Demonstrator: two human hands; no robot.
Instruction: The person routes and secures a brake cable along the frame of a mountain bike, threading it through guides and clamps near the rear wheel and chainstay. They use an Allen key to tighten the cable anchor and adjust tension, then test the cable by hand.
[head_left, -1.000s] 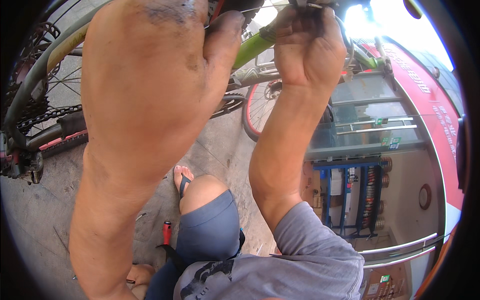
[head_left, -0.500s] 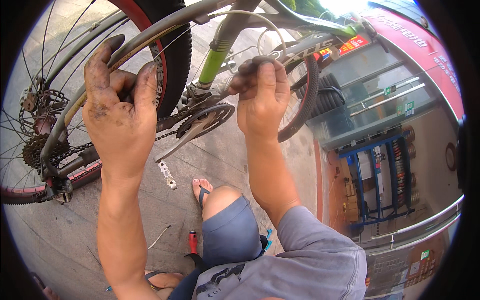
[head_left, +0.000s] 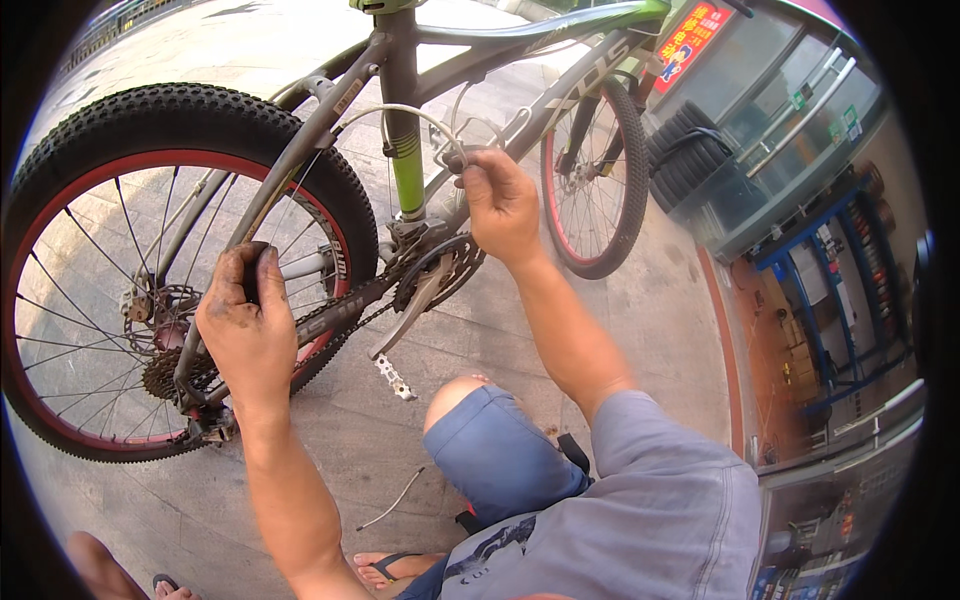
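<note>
A grey and green bicycle stands before me, its rear wheel [head_left: 150, 125] at the left. With smudged fingertips, my right hand [head_left: 505, 205] pinches a pale cable housing [head_left: 405, 107], which arcs from the seat stay [head_left: 318, 140] across the seat tube. My left hand [head_left: 250, 305] is lower, beside the rear wheel and the seat stay. Its thumb and fingers are closed together; what they hold, if anything, is too small to make out. Below and between the hands are the crank arm [head_left: 412, 318] and a silver pedal [head_left: 394, 378]. The cassette [head_left: 165, 378] shows left of my left hand.
A short loose cable [head_left: 393, 503] lies on the paving near my knee. The front wheel [head_left: 632, 200] is at the far right, beside stacked black tyres [head_left: 685, 155]. A blue rack [head_left: 800, 240] stands in the shop. Another person's leg [head_left: 95, 565] shows at lower left.
The view has shifted, showing more of the bicycle. My left hand is lower along the seat stay, and its parted thumb and forefinger have closed. My right hand remains pinched.
</note>
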